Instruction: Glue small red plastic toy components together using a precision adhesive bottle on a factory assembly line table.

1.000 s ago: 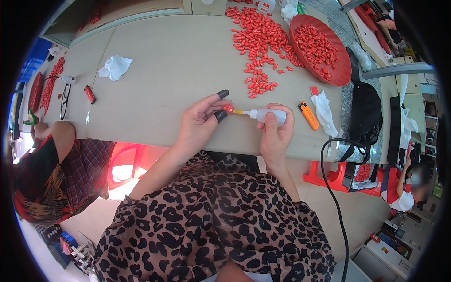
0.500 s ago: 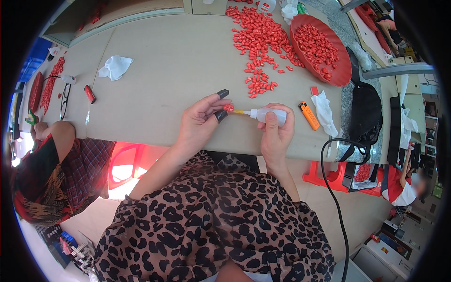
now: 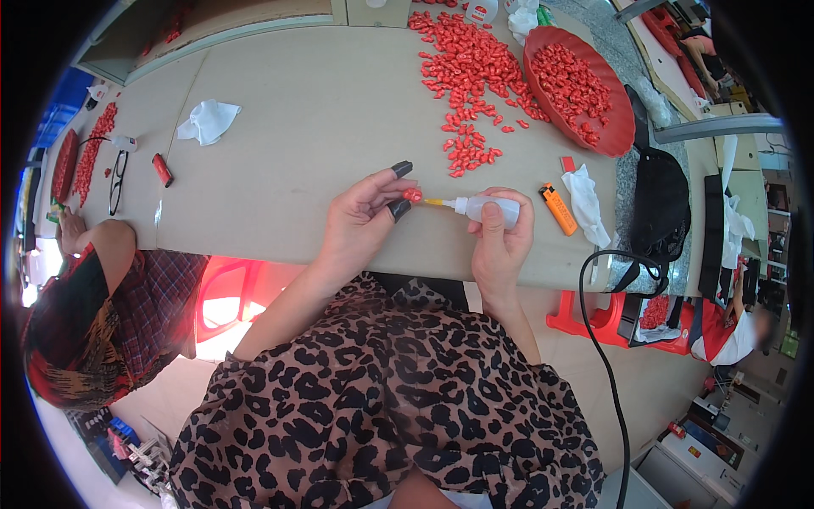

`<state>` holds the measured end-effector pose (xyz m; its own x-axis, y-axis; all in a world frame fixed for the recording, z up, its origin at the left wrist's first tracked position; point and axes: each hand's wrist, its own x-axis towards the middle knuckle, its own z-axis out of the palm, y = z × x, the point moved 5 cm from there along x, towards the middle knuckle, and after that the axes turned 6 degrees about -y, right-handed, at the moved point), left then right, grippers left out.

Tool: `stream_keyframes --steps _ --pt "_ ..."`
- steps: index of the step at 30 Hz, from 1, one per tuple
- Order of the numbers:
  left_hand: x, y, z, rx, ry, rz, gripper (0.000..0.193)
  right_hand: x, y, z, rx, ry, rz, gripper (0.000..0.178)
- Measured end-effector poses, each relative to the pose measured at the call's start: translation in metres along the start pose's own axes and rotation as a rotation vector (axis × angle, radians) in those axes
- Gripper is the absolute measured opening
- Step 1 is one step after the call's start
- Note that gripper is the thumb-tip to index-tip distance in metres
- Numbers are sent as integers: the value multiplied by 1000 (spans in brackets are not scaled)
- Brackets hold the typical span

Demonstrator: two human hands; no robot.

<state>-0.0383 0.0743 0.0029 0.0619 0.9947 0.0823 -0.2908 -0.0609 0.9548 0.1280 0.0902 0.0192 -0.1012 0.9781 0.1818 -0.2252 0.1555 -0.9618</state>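
My left hand [image 3: 360, 216] holds a small red glossy piece [image 3: 412, 195] between thumb and fingers; dark covers sit on the thumb tip and one fingertip. In my right hand [image 3: 502, 246] is a small translucent squeeze bottle [image 3: 496, 210], lying nearly level. Its thin yellow nozzle [image 3: 437, 202] points left at the red piece, with the tip very close to it; whether they touch I cannot tell. Beyond my hands, many similar red pieces [image 3: 471, 68] lie in a loose pile on the table.
A red scalloped bowl [image 3: 623, 127] of red pieces stands at the far right. Near it are an orange lighter [image 3: 558, 209], a white tissue [image 3: 585, 204] and a black bag [image 3: 661, 204]. Leftward lie a crumpled white cloth [image 3: 208, 121], a red lighter [image 3: 162, 170] and glasses [image 3: 117, 182]. A person [image 3: 110, 314] sits left.
The bottle and my right hand have shifted very slightly to the right. My left hand keeps its place with the red piece. The person at left has moved a hand slightly.
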Motion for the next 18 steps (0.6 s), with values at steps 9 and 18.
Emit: stream_keyframes --steps 9,18 --pt "-1 0 -1 -22 -8 9 39 0 0 2 35 19 -12 18" --pt "-1 0 0 -18 -21 -2 39 0 0 3 1 6 -16 18"
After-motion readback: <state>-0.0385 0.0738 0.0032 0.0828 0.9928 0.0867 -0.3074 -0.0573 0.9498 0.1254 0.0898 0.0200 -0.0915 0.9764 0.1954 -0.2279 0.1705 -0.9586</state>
